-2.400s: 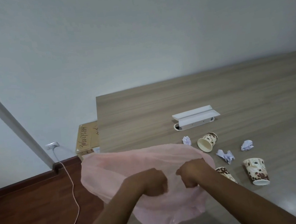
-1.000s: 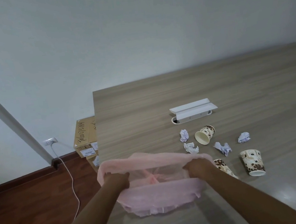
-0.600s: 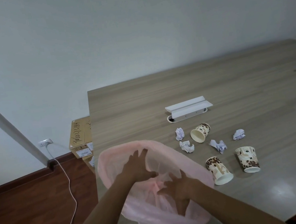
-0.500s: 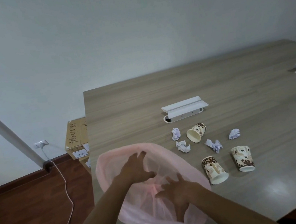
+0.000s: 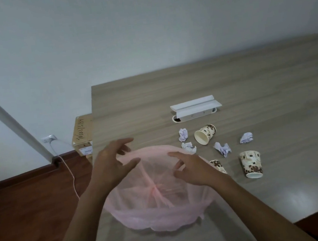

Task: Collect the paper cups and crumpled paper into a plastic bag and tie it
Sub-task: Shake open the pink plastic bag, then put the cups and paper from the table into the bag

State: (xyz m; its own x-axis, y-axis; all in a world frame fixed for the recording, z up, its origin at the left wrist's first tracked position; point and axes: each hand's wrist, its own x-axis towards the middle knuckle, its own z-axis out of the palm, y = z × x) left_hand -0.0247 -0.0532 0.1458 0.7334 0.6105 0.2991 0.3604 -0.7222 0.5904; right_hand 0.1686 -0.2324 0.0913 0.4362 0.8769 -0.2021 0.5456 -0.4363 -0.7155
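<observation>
One pink plastic bag (image 5: 157, 207) lies open at lower centre on the table (image 5: 250, 80). Left hand (image 5: 111, 165) and right hand (image 5: 192, 168), fingers spread, hover over its rim. Three paper cups (image 5: 206, 137) and crumpled paper (image 5: 222, 148) lie right.

Dim, even indoor light with a cool cast. A soft glare patch lies on the table (image 5: 298, 199) near its front right edge. Faint shadows fall beneath the pink bag (image 5: 162, 217) and the cups. Wide-angle bending curves the table's edges. The fingers of the left hand (image 5: 109, 167) are slightly motion-blurred; fine detail is soft throughout.
</observation>
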